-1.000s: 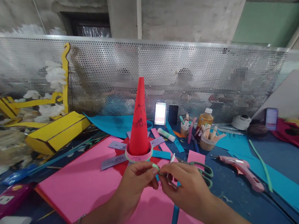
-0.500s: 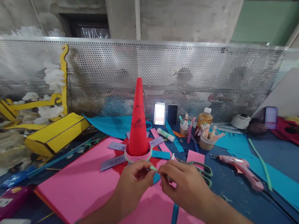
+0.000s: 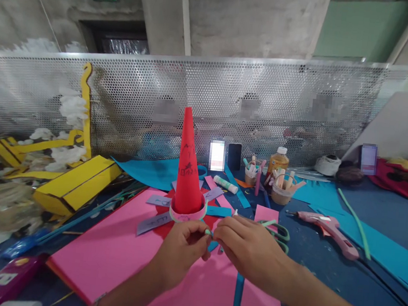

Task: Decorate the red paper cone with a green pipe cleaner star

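Observation:
My left hand [image 3: 183, 249] pinches a short piece of light green pipe cleaner [image 3: 207, 232] between thumb and forefinger. Close against its other end are the bunched fingers of my right hand [image 3: 249, 247], which hide most of the piece. Both hands are closed, held over a pink sheet [image 3: 109, 252]. Just behind them stands a red paper cone [image 3: 189, 185], upright inside a pink ring [image 3: 186, 215] edged in pale green. Lilac paper strips [image 3: 153, 222] with dark writing spread out around its base, along with a blue strip [image 3: 219, 211].
Green-handled scissors [image 3: 279, 232] lie beyond my right hand, with a pink glue gun [image 3: 329, 226] and a long green pipe cleaner [image 3: 356, 226] farther right. A glue stick [image 3: 225, 184], cups of pens [image 3: 282, 191] and a bottle [image 3: 279, 162] stand behind. Yellow cardboard pieces [image 3: 76, 182] are at left.
My right fingers have closed in nearer to my left fingertips, and less of the green piece shows between them. The cone and table things stay put.

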Tool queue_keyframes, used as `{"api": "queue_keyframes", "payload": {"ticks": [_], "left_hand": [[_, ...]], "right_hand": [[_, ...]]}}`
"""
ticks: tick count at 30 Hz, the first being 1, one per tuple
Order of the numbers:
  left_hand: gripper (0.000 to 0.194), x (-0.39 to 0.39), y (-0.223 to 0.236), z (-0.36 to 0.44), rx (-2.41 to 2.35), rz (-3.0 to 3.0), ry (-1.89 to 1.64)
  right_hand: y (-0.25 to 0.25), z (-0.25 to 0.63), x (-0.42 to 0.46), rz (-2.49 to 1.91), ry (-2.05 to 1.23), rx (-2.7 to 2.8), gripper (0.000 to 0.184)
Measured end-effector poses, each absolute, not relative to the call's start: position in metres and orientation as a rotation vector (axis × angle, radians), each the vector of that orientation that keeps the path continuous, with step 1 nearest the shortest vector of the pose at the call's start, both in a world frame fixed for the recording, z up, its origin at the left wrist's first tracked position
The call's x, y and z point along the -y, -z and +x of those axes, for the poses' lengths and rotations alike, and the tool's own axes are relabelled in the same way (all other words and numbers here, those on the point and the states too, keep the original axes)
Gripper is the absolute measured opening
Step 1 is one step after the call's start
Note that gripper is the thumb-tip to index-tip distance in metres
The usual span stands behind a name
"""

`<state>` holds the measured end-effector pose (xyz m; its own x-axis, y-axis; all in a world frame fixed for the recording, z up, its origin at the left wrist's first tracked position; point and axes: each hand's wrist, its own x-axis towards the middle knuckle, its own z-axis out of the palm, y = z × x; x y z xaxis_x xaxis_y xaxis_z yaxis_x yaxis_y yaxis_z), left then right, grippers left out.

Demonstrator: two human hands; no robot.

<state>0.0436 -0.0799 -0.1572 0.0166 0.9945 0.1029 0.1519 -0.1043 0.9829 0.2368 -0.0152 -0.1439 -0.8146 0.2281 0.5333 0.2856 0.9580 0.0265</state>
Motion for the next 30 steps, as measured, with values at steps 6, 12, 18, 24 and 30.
{"api": "queue_keyframes", "payload": {"ticks": [6,12,18,24,30], "left_hand": [[0.002,0.080,0.161,0.037,-1.206,1.387,-0.925],[0.008,0.084,0.154,0.040,-1.202,1.324,-0.683],[0.005,0.082,0.159,0.040,-1.169,1.312,-0.720],[0.022,0.077,0.172,0.036,-1.016,1.202,-0.896],[0.024,0.074,0.167,0.034,-1.019,1.210,-0.993]], "right_hand": [[0.138,0.241,0.015,-0.269,0.152,2.646,0.015],[0.131,0.240,0.020,-0.121,0.100,2.726,0.009],[0.130,0.242,0.018,-0.106,0.078,2.668,0.015],[0.131,0.246,0.011,-0.105,0.137,2.613,0.014],[0.135,0.244,0.009,-0.130,0.178,2.498,0.015]]}}
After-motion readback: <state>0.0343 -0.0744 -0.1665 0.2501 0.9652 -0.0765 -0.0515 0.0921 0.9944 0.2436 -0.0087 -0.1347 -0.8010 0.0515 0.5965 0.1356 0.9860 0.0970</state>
